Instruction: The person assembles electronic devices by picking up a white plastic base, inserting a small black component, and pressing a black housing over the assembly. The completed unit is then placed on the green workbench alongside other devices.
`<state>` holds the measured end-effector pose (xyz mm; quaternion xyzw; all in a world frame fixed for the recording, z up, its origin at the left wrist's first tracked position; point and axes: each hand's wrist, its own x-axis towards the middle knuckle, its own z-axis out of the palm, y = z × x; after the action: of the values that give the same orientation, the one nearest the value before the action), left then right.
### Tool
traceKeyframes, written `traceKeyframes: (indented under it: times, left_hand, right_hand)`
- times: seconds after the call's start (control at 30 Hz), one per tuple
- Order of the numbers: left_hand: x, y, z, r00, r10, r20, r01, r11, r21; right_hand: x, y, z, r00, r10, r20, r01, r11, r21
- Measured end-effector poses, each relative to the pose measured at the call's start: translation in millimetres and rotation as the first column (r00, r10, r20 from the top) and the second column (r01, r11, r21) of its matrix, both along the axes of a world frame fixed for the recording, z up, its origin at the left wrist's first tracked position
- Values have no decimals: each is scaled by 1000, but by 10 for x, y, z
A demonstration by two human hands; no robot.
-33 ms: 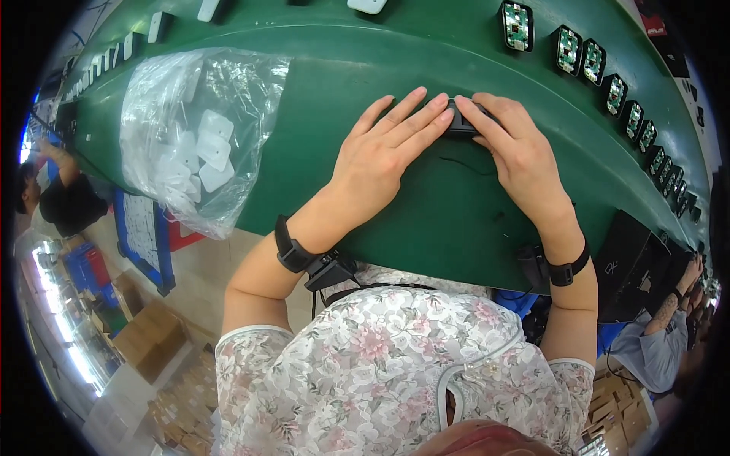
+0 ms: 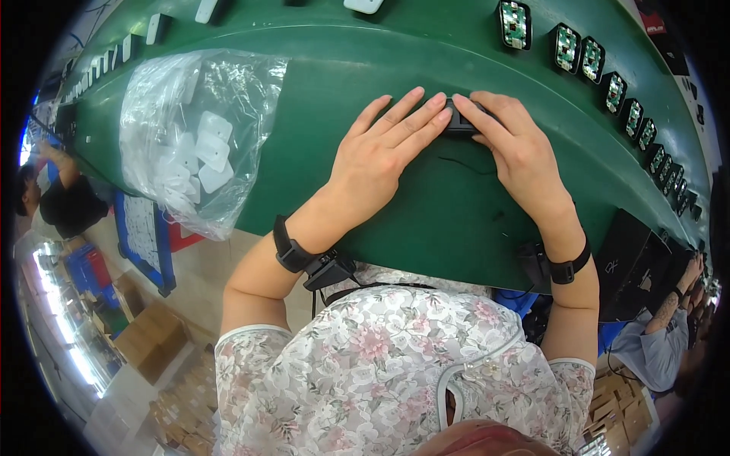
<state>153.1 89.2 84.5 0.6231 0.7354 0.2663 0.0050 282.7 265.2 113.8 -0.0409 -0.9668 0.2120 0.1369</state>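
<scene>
A small black plastic case [image 2: 461, 125] lies on the green work surface, partly covered by my fingers. My left hand [image 2: 384, 148] has its fingers stretched out and slightly apart, palm down, the fingertips resting at the case's left side; its thumb is hidden. From the other side my right hand [image 2: 517, 140] grips the case, with the index finger laid across its top and the thumb at its near edge. Just below the case a short thin black wire [image 2: 465, 164] lies on the table. What is under my fingertips cannot be made out.
A clear plastic bag [image 2: 262, 99] with several white plastic covers [image 2: 215, 152] lies to the left. Along the raised green conveyor [image 2: 426, 34] stand several black cases with green circuit boards [image 2: 566, 49]. A black box [image 2: 631, 266] sits at right; people are on both sides.
</scene>
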Motion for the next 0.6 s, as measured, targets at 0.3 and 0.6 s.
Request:
traceKeyframes:
  times: [0.3,0.6]
  left_hand:
    - [154,156,-92,997,43,-71,-33,990,139]
    - [-295,822,76,538,211,816,-429,902,49]
  right_hand:
    - [-75,202,34,998,65,12,-60,973,-224]
    - [224,417,334,979,-187,-79,152,932,-330]
